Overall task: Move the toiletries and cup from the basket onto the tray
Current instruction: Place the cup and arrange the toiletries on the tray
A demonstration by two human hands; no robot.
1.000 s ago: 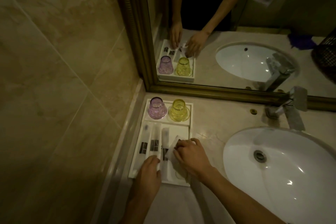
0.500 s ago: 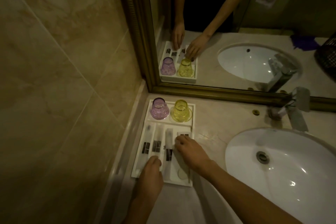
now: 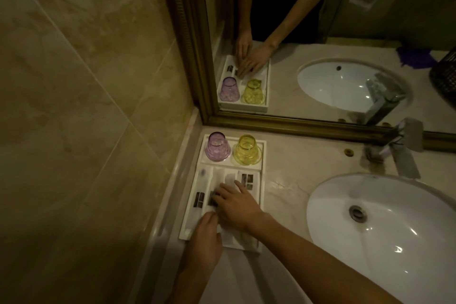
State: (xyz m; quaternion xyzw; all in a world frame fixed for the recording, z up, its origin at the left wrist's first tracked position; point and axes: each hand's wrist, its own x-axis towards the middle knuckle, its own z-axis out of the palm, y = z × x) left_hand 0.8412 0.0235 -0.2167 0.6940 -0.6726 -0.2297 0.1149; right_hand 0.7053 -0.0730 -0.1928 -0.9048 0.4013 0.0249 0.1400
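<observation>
A white tray (image 3: 262,153) is set lengthwise in the corner of the counter (image 3: 291,170), its long axis running from the person toward the mirror (image 3: 345,32), with its left edge along the wall ledge. In the far compartment, next to the mirror, a purple cup (image 3: 217,147) and a yellow cup (image 3: 247,150) are stood upside down, side by side and just apart. In the near compartment, white toiletry packets (image 3: 200,195) are laid side by side, their long axes parallel to the tray's length; dark labels are seen on them, and a wider packet (image 3: 249,180) with dark marks is placed at the right of the row, near the far end. The right hand (image 3: 237,205) is reached in from the lower right, the forearm slanted across the counter, palm down, fingers spread loosely and pressed flat on the middle packets; nothing is seen gripped in it. The left hand (image 3: 206,237) is brought up from below, palm down over the near edge of the tray, its fingertips resting on the near ends of the packets just beside the right hand; whether anything is pinched beneath it cannot be told. A white sink (image 3: 394,229) is sunk in the counter well to the right, and a tap (image 3: 399,153) is mounted behind it. A dark basket (image 3: 444,76) is seen only in the mirror, at the right edge.
</observation>
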